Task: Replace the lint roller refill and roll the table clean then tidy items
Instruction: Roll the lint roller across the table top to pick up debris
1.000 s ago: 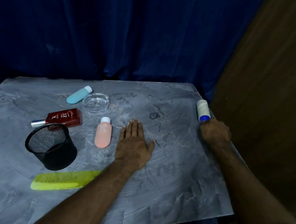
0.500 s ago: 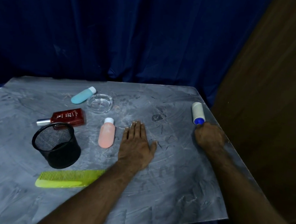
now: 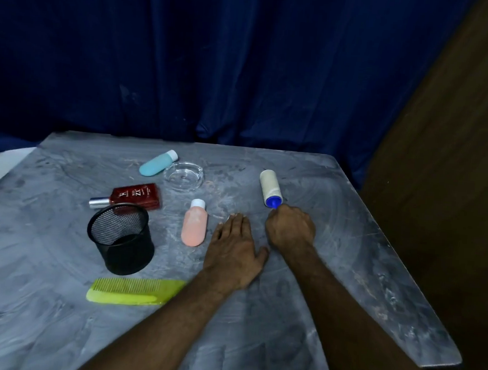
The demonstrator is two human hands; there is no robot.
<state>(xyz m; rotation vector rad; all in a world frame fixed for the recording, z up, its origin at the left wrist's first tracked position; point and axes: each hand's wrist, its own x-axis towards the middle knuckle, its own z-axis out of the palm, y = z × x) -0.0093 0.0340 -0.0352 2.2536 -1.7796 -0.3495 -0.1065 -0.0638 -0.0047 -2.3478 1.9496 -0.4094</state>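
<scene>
Beyond my right hand (image 3: 290, 230), fingers curled on its handle, the lint roller (image 3: 269, 186) touches the table (image 3: 348, 250). I'd roll evenly, left hand (image 3: 234, 250) flat, fingers together.

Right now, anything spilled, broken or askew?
Nothing spilled or broken, but the blue bottle, red bottle and pink bottle lie on their sides, caps on; the table looks scuffed and smeared. The cup stands upright; the right hand grips the roller.

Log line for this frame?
right hand: grips lint roller handle, roll on table | left hand: flat on table | tidying: not started
</scene>
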